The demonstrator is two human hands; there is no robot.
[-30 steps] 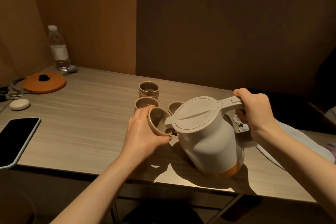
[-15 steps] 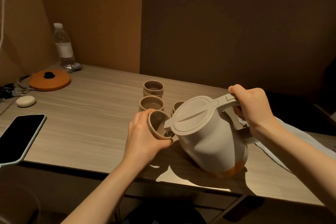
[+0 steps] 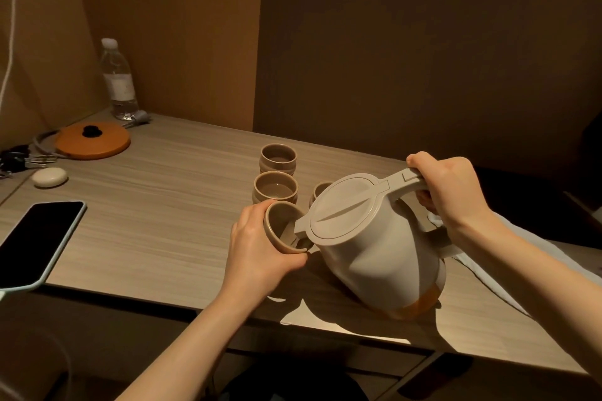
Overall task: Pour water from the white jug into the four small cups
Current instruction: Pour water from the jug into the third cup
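My right hand [image 3: 451, 192] grips the handle of the white jug [image 3: 378, 257], which is tilted to the left, its orange base lifted above the table. Its spout reaches over the rim of a small beige cup [image 3: 282, 227]. My left hand [image 3: 260, 254] holds that cup, tipped toward the jug. Behind them stand two more cups, a near one [image 3: 276, 189] with water in it and a far one [image 3: 278, 158]. A fourth cup [image 3: 321, 190] shows only part of its rim behind the jug's lid.
On the wooden table [image 3: 156, 231] a black phone [image 3: 35, 234] lies at the left edge. Farther back are a white oval case [image 3: 50, 177], an orange lid [image 3: 93, 140], keys and a water bottle [image 3: 118, 80]. A white cloth [image 3: 508, 257] lies under my right arm.
The jug has tilted further to the left and its spout has dipped deeper over the held cup. My left hand and the cup have stayed in about the same place.
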